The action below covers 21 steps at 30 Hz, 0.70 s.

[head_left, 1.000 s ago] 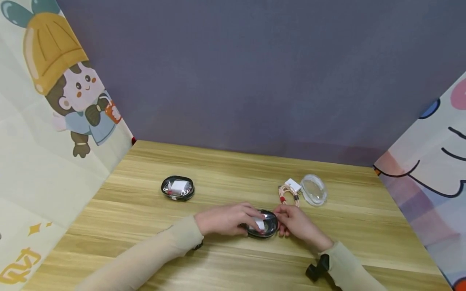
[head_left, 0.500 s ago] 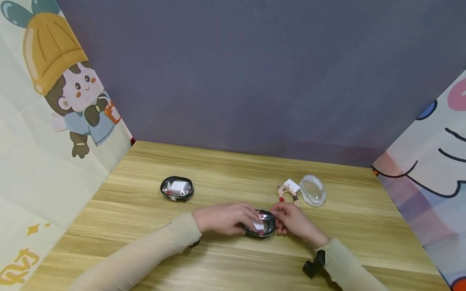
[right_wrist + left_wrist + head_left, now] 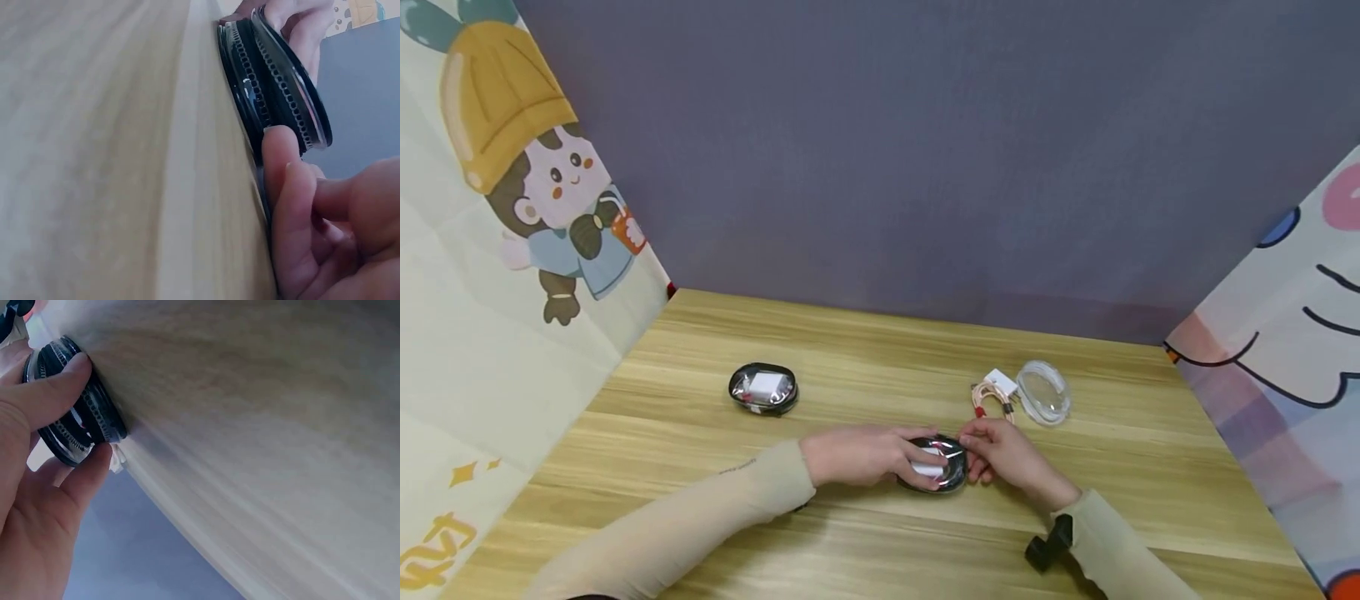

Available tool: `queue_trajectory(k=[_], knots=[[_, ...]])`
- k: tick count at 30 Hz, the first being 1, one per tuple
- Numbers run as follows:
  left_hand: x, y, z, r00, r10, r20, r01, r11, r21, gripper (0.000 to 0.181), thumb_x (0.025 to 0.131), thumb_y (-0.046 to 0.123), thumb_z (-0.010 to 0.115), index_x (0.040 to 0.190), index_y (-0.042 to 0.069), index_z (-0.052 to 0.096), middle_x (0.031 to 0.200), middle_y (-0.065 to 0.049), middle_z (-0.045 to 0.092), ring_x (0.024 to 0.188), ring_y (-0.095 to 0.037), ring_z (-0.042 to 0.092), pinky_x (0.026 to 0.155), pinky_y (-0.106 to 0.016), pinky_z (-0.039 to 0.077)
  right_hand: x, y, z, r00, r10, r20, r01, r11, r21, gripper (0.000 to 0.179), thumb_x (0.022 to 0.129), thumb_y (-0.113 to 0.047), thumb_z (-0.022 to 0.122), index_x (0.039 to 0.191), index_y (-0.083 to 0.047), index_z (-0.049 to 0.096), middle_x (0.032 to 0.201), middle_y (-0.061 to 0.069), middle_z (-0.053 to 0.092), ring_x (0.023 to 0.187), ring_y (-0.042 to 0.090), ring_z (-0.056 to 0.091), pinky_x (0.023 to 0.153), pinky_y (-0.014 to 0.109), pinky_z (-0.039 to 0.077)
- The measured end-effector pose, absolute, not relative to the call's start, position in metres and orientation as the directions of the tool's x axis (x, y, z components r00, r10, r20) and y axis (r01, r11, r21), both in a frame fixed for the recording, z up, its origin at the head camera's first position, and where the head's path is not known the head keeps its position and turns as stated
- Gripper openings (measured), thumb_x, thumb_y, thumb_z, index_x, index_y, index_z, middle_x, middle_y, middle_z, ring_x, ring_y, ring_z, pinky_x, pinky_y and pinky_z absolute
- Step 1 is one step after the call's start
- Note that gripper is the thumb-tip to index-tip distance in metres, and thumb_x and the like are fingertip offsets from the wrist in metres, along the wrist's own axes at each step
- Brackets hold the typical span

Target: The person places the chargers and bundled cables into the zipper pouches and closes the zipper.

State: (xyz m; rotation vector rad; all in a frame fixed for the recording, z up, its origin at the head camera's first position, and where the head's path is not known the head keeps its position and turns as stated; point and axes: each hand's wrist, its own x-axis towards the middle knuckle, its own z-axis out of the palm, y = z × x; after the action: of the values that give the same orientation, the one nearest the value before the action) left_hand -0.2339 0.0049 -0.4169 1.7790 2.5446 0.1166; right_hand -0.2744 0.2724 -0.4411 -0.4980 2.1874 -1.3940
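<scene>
A small oval zip pouch (image 3: 953, 471), clear on top with black trim, lies on the wooden table with a white item inside. My left hand (image 3: 857, 454) grips it from the left, fingers over the clear top. In the left wrist view, the thumb and fingers hold the zipped sides of the pouch (image 3: 103, 419). At the pouch's right end, the curled fingers of my right hand (image 3: 1015, 462) pinch at the zipped edge. The right wrist view has those fingertips right at the lower end of the zip pouch (image 3: 300, 87); the zipper pull itself is hidden.
A second clear-and-black pouch (image 3: 765, 388) sits at the left of the table (image 3: 865, 358). Behind my right hand are a coiled pink cable (image 3: 984, 390), a white charger block (image 3: 1002, 382) and a coiled white cable (image 3: 1027, 400). A grey panel (image 3: 880, 167) stands along the back edge.
My left fingers have shifted and spread over the pouch top. Both hands and the pouch moved slightly left earlier; the right fingers stay at its right end.
</scene>
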Motion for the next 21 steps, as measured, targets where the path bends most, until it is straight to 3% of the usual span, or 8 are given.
queue_trajectory(k=[9, 21], knots=[[-0.2315, 0.0063, -0.4169, -0.369, 0.929, 0.014, 0.927, 0.367, 0.072, 0.068, 0.087, -0.006, 0.066, 0.139, 0.036, 0.057, 0.153, 0.006, 0.042, 0.147, -0.031, 0.024, 0.113, -0.026, 0.032, -0.2721, 0.2754, -0.4410, -0.806, -0.566, -0.172, -0.109, 0.429, -0.897, 0.013, 0.102, -0.004, 0.053, 0.101, 0.002, 0.063, 0.068, 0.012, 0.065, 0.059, 0.024, 0.066, 0.050, 0.031, 0.057], [-0.2306, 0.0060, -0.4181, -0.380, 0.925, 0.020, 0.922, 0.376, 0.092, 0.071, 0.085, -0.009, 0.065, 0.140, 0.036, 0.056, 0.154, 0.005, 0.041, 0.146, -0.034, 0.026, 0.112, -0.028, 0.034, -0.2730, 0.2775, -0.4388, -0.778, -0.593, -0.210, -0.082, 0.426, -0.901, 0.013, 0.103, -0.005, 0.050, 0.101, 0.003, 0.061, 0.072, 0.013, 0.066, 0.063, 0.025, 0.067, 0.053, 0.033, 0.059]])
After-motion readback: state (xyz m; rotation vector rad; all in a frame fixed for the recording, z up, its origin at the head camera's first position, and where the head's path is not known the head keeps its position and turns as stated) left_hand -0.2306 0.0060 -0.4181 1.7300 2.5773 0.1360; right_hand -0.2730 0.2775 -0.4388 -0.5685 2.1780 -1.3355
